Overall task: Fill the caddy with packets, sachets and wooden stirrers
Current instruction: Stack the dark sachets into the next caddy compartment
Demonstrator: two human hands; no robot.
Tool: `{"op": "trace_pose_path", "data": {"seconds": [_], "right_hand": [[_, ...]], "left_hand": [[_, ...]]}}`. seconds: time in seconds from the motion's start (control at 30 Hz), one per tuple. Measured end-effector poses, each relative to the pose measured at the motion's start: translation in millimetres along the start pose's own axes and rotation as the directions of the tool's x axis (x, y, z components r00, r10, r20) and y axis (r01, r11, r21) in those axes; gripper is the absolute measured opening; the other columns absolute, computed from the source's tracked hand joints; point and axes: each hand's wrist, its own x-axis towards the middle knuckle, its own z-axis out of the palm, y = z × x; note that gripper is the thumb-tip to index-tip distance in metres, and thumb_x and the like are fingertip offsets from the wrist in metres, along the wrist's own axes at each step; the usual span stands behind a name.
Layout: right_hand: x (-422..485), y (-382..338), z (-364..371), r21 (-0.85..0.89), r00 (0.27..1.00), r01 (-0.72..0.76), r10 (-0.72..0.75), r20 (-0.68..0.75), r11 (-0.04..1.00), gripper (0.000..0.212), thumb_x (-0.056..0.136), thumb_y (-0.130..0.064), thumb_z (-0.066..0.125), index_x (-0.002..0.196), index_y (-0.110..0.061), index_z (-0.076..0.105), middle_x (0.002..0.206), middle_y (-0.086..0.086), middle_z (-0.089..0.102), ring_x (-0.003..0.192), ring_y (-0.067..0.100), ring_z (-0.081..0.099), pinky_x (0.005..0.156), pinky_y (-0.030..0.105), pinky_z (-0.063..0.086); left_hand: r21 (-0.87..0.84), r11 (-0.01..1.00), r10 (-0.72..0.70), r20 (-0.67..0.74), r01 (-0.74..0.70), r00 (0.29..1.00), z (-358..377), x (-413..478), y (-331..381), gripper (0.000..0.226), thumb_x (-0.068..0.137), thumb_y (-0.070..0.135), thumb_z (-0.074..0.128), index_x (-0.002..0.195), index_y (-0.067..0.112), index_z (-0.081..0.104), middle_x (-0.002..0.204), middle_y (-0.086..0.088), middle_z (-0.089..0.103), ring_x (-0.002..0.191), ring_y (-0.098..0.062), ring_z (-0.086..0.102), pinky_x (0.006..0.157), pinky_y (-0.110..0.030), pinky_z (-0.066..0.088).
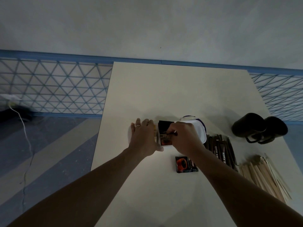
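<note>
A white caddy (199, 128) stands near the middle of the table, mostly covered by my hands. My left hand (144, 136) rests flat against its left side, fingers straight, thumb at the front. My right hand (183, 136) pinches a black coffee packet (164, 139) that stands in the caddy's middle section, beside another dark packet (164, 126). One black and orange packet (186, 164) lies flat on the table in front. Brown stick sachets (221, 151) lie to the right, and wooden stirrers (265, 176) fan out further right.
Two black mugs (259, 127) stand at the right side of the white table (180, 89). The table's left edge drops to a blue and grey floor with a white cable (26, 136). A tiled wall runs behind.
</note>
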Motion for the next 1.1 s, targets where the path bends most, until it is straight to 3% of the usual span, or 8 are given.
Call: {"op": "trace_pose_path", "data": {"seconds": [0.27,0.5,0.6,0.83,1.1], "right_hand": [[10.0,-0.3,0.4,-0.145,0.992,0.045,-0.028,0.120,0.988,0.024,0.077,-0.001,0.067,0.097,-0.015,0.068,0.083,0.002,0.069,0.074,0.024,0.061,0.062,0.034,0.051],[11.8,2.5,3.5,-0.199,0.985,0.063,-0.029,0.172,0.978,0.024,0.075,0.002,0.065,0.081,-0.017,0.052,0.077,0.002,0.060,0.069,0.025,0.053,0.054,0.028,0.031],[8.8,1.9,3.4,-0.265,0.984,0.121,-0.080,0.161,0.957,0.033,0.075,-0.002,0.070,0.097,-0.015,0.051,0.090,0.002,0.057,0.068,0.022,0.051,0.055,0.028,0.035],[15.6,0.4,1.1,-0.448,0.990,0.073,-0.011,0.140,0.891,0.084,0.072,-0.028,0.082,0.139,-0.027,0.032,0.110,0.006,0.044,0.068,0.019,0.051,0.053,0.030,0.043],[22.4,-1.6,6.6,-0.511,0.985,0.053,0.040,0.170,0.858,0.068,0.074,-0.036,0.080,0.129,-0.021,0.042,0.113,0.008,0.043,0.079,0.023,0.059,0.059,0.031,0.041]], "left_hand": [[0.010,1.000,0.011,-0.010,-0.011,1.000,1.3,1.1,-1.1,0.113,0.063,0.058,0.082,0.149,0.009,0.028,0.155,-0.008,0.033,0.148,-0.037,0.015,0.119,-0.054,0.014],[-0.002,1.000,0.018,-0.022,-0.018,1.000,3.3,2.5,-2.9,0.113,0.061,0.060,0.082,0.148,0.010,0.030,0.154,-0.008,0.035,0.147,-0.037,0.017,0.119,-0.054,0.015],[-0.001,1.000,0.025,-0.031,-0.025,0.999,3.2,2.3,-2.9,0.111,0.061,0.060,0.082,0.147,0.010,0.032,0.153,-0.008,0.036,0.146,-0.036,0.018,0.119,-0.054,0.016],[-0.004,1.000,0.026,-0.047,-0.026,0.999,4.4,2.3,-3.8,0.109,0.061,0.059,0.082,0.146,0.011,0.034,0.152,-0.008,0.038,0.146,-0.036,0.019,0.119,-0.054,0.014],[-0.022,0.999,0.025,-0.046,-0.026,0.999,4.1,2.6,-3.6,0.109,0.061,0.058,0.082,0.146,0.011,0.034,0.152,-0.007,0.037,0.146,-0.035,0.018,0.119,-0.054,0.014]]}}
